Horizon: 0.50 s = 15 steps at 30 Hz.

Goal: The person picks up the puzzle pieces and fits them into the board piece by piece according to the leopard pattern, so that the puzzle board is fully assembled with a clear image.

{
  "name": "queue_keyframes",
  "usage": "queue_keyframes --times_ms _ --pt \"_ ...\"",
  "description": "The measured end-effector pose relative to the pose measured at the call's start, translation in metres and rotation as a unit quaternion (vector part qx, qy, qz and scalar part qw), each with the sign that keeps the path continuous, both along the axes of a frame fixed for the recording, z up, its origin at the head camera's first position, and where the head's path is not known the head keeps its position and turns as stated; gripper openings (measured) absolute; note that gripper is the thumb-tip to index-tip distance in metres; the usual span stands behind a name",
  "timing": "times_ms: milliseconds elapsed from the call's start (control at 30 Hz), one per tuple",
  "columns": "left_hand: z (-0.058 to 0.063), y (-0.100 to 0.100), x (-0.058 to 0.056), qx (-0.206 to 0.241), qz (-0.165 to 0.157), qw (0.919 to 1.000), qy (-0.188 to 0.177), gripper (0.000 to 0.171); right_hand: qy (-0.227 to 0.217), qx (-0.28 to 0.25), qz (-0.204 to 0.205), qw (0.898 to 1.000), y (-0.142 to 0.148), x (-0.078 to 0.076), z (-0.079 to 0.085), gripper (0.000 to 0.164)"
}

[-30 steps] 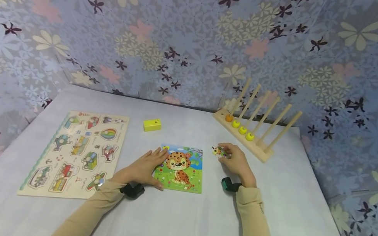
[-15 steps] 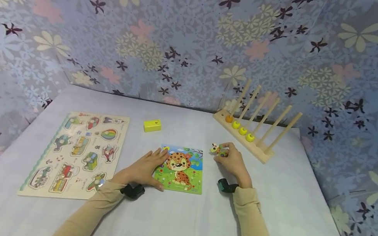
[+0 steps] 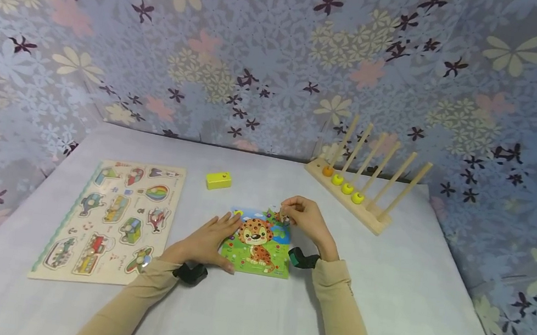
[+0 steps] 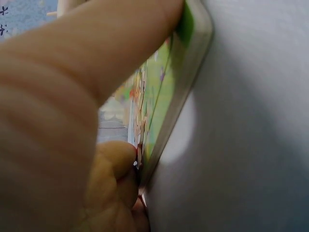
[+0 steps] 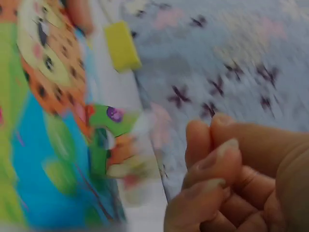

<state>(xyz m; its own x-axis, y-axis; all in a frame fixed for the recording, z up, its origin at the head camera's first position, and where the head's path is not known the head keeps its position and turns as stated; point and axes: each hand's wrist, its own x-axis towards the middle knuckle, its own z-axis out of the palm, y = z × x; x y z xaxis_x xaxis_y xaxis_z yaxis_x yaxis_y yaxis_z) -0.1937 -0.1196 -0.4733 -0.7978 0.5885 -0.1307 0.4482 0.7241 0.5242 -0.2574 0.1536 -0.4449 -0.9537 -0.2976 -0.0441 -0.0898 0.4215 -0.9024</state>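
The leopard jigsaw puzzle [image 3: 263, 255] lies flat in its square board at the table's middle. My left hand [image 3: 205, 241] rests on its left side with fingers spread; in the left wrist view the thumb [image 4: 111, 43] presses the board's edge [image 4: 178, 87]. My right hand [image 3: 312, 219] is over the upper right corner. Small puzzle pieces [image 5: 108, 145] show there, partly blurred, over the board's edge. In the right wrist view they stand apart from my curled right fingers [image 5: 207, 164], which show nothing between them. In the head view the fingertips hide part of the pieces.
A wooden vehicle puzzle board [image 3: 112, 227] lies to the left. Behind the leopard puzzle sits a yellow block [image 3: 219, 180]. At the back right, a wooden peg stand [image 3: 367, 218] holds an orange bead and several yellow beads. A patterned cloth [image 3: 279, 69] rises behind the table.
My right hand has moved left from beside the puzzle to its upper right corner, and the pieces it held are now there, apart from its fingers. My left hand has stayed.
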Motion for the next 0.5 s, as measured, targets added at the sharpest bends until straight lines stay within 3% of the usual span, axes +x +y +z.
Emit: queue_keyframes --times_ms 267,500 --pt "0.001 0.002 0.0 0.0 0.005 0.9999 0.009 0.115 0.056 0.122 -0.041 0.99 -0.012 0.004 -0.007 0.028" --pt "0.002 0.002 0.003 -0.001 0.004 1.0 0.002 0.114 0.073 0.203 -0.036 0.976 -0.018 0.005 -0.018 0.042"
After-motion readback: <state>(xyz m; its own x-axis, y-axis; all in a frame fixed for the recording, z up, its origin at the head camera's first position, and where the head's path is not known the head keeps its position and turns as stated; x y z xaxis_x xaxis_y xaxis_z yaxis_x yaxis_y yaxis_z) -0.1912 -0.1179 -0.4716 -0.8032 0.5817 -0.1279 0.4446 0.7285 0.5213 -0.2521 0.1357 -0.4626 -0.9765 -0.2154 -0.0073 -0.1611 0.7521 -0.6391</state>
